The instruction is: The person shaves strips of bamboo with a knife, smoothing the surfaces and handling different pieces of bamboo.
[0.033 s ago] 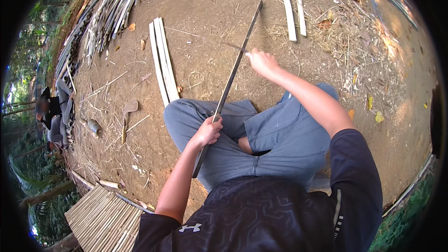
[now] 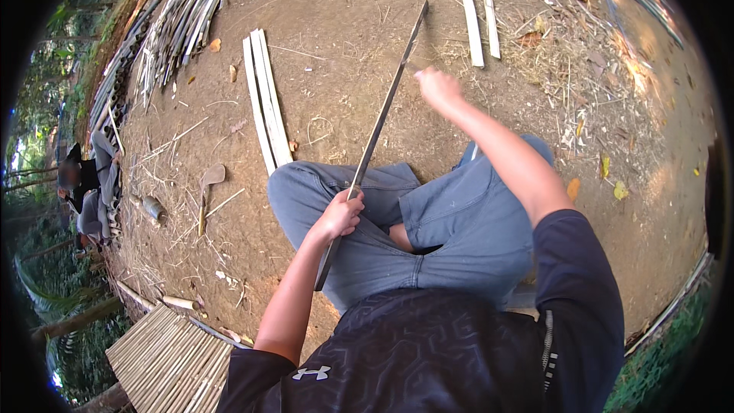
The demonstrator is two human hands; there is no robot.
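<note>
My left hand (image 2: 342,215) is closed around a long bamboo strip (image 2: 380,118), dark along one side and pale along its edge. The strip slants up and away from my lap, its near end beside my left hip and its far end above the ground ahead. My right hand (image 2: 440,90) is closed on a knife (image 2: 413,67) beside the upper part of the strip. Motion blurs the thin blade, and my fingers hide the handle. Whether the blade touches the strip I cannot tell. I sit cross-legged in grey trousers (image 2: 466,218).
Pale split strips (image 2: 264,99) lie ahead to the left, with two more strips (image 2: 472,11) ahead to the right. A pile of bamboo (image 2: 187,15) lies far left. Left of me are a flat-headed wooden-handled tool (image 2: 214,174), a slatted mat (image 2: 172,356) and a seated person (image 2: 99,176).
My right hand has moved slightly up and right along the strip, and the knife blade with it. The left hand and the strip stay nearly in place.
</note>
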